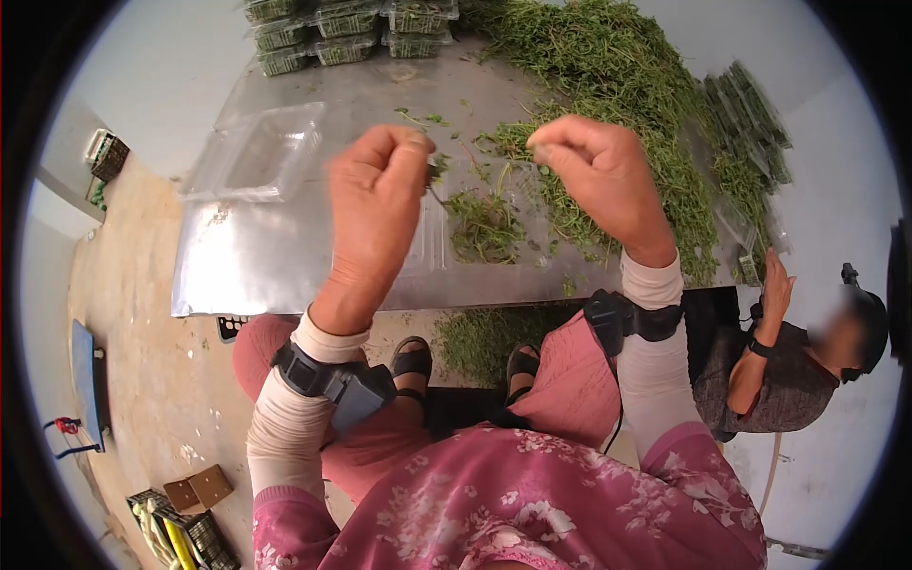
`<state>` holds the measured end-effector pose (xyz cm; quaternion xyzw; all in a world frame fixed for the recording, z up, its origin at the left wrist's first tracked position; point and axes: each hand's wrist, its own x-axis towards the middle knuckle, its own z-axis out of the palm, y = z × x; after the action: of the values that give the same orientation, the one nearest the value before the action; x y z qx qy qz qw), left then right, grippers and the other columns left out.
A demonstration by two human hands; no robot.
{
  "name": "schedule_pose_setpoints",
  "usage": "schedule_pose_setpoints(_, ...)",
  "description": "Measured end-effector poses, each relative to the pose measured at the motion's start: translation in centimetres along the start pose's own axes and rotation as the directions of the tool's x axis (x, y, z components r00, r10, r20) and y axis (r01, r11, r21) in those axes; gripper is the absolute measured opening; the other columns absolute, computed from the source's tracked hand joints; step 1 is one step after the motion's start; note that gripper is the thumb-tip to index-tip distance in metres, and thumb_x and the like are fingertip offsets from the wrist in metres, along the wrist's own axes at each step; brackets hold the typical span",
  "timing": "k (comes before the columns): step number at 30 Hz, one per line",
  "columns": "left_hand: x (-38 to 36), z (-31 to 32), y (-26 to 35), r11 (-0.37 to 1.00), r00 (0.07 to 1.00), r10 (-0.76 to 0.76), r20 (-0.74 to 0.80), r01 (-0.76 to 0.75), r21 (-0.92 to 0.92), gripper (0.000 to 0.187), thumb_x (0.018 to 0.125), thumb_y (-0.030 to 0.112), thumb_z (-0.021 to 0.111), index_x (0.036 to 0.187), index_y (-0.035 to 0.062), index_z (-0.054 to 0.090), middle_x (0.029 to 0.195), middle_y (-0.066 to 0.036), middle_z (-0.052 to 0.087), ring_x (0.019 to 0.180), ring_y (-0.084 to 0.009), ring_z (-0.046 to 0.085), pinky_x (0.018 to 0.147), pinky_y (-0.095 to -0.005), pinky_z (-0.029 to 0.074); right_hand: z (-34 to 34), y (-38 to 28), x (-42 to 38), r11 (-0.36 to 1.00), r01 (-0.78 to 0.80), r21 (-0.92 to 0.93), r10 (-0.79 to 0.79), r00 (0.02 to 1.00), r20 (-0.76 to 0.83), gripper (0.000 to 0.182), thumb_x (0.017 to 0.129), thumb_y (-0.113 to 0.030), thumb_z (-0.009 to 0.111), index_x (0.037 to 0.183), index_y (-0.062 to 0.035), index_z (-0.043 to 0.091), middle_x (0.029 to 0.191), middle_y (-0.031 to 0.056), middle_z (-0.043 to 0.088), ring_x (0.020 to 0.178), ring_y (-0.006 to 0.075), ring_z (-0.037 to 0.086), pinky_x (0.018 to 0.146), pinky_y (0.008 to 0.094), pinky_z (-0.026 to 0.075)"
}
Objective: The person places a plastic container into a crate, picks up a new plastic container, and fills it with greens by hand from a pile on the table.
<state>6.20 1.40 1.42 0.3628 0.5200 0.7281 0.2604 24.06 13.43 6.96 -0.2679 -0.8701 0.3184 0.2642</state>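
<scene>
My left hand (380, 195) is raised over the metal table, thumb and fingers pinched around a thin green sprig (433, 180) that hangs below the fingertips. My right hand (608, 180) is also closed in a pinch, in front of the heap of leafy greens (617, 85); whatever its fingertips hold is too small to make out. Between and below both hands lies a clear plastic box (432, 242) with a small bunch of greens (484, 228) in it. Left of my left hand are empty clear plastic boxes (261, 157), apparently nested.
Filled clear boxes (347, 33) stand stacked at the table's back left. More filled packs (750, 114) are at the right edge, near a co-worker (779, 370). Greens (494, 342) lie beneath the table. A crate (190, 532) and a blue trolley (85, 380) are on the left floor.
</scene>
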Motion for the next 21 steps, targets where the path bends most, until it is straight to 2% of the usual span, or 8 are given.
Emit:
schedule_pose_setpoints(2,-0.5,0.3,-0.2,0.993,0.991,-0.009,0.133,-0.008,0.121,0.017,0.096,0.012,0.057,0.091,-0.0004,0.067,0.079,0.000,0.063,0.071,-0.0079,0.054,0.065,-0.0241,0.044,-0.1,0.7,0.3,0.999,0.009,-0.048,0.000,0.979,0.202,0.012,0.088,-0.011,0.065,0.092,-0.0002,0.070,0.081,0.0134,0.068,0.071,0.0212,0.063,0.067,0.0342,0.050)
schedule_pose_setpoints(3,-0.6,0.4,-0.7,0.970,0.978,-0.054,0.200,0.004,0.243,0.015,0.096,0.012,0.059,0.095,-0.0009,0.068,0.078,-0.001,0.064,0.070,-0.0087,0.056,0.066,-0.0258,0.046,0.3,1.4,0.4,0.994,0.066,-0.083,-0.049,0.981,0.188,0.012,0.086,-0.010,0.065,0.093,-0.0006,0.070,0.086,0.0145,0.068,0.076,0.0238,0.063,0.071,0.0357,0.050)
schedule_pose_setpoints(6,-1.6,1.0,-1.7,0.842,0.934,0.060,0.353,-0.237,0.484,0.012,0.092,0.007,0.062,0.098,-0.0002,0.069,0.077,-0.006,0.067,0.067,-0.0125,0.058,0.066,-0.0266,0.047,2.2,3.9,0.6,0.970,0.178,-0.168,-0.151,0.975,0.161,0.015,0.083,-0.006,0.064,0.095,-0.0027,0.071,0.103,0.0171,0.064,0.092,0.0317,0.061,0.082,0.0404,0.048)
schedule_pose_setpoints(8,-2.0,1.1,-1.6,0.620,0.865,0.149,0.478,-0.459,0.637,0.015,0.089,0.011,0.067,0.101,0.0027,0.067,0.086,-0.011,0.067,0.081,-0.0230,0.064,0.084,-0.0374,0.048,2.9,4.7,0.7,0.963,0.194,-0.188,-0.165,0.973,0.160,0.019,0.082,-0.003,0.061,0.097,-0.0051,0.072,0.113,0.0175,0.060,0.104,0.0368,0.057,0.090,0.0437,0.045)
schedule_pose_setpoints(10,-2.7,1.5,-2.2,0.348,0.774,0.213,0.596,-0.630,0.694,0.018,0.089,0.018,0.068,0.101,0.0042,0.066,0.090,-0.012,0.066,0.092,-0.0276,0.064,0.097,-0.0444,0.044,4.0,5.4,0.2,0.881,0.256,-0.398,-0.226,0.966,0.123,0.021,0.081,-0.001,0.060,0.098,-0.0069,0.072,0.116,0.0165,0.058,0.108,0.0376,0.055,0.093,0.0466,0.043)
schedule_pose_setpoints(13,-3.9,1.9,-2.9,0.336,0.726,0.068,0.684,-0.662,0.670,0.029,0.093,0.033,0.064,0.100,0.0047,0.065,0.093,-0.012,0.065,0.102,-0.0299,0.062,0.109,-0.0524,0.032,4.5,5.2,0.0,0.818,0.221,-0.531,-0.167,0.975,0.148,0.022,0.080,0.000,0.059,0.096,-0.0086,0.072,0.123,0.0157,0.056,0.115,0.0383,0.051,0.098,0.0502,0.040)
schedule_pose_setpoints(17,-4.1,2.1,-2.7,0.287,0.711,-0.027,0.703,-0.668,0.686,0.040,0.097,0.042,0.056,0.100,0.0030,0.065,0.094,-0.013,0.066,0.102,-0.0307,0.062,0.111,-0.0546,0.030,4.9,5.7,0.4,0.792,0.198,-0.577,-0.101,0.975,0.196,0.020,0.079,0.001,0.060,0.091,-0.0087,0.072,0.124,0.0158,0.058,0.115,0.0379,0.052,0.097,0.0505,0.040)
schedule_pose_setpoints(21,-3.8,2.0,-2.5,0.297,0.702,-0.066,0.709,-0.665,0.685,0.044,0.098,0.045,0.053,0.101,0.0025,0.065,0.096,-0.014,0.067,0.102,-0.0317,0.061,0.111,-0.0563,0.029,3.9,6.5,0.5,0.852,0.291,-0.435,-0.238,0.956,0.173,0.015,0.080,-0.001,0.061,0.088,-0.0074,0.072,0.120,0.0150,0.061,0.113,0.0359,0.054,0.094,0.0512,0.041)
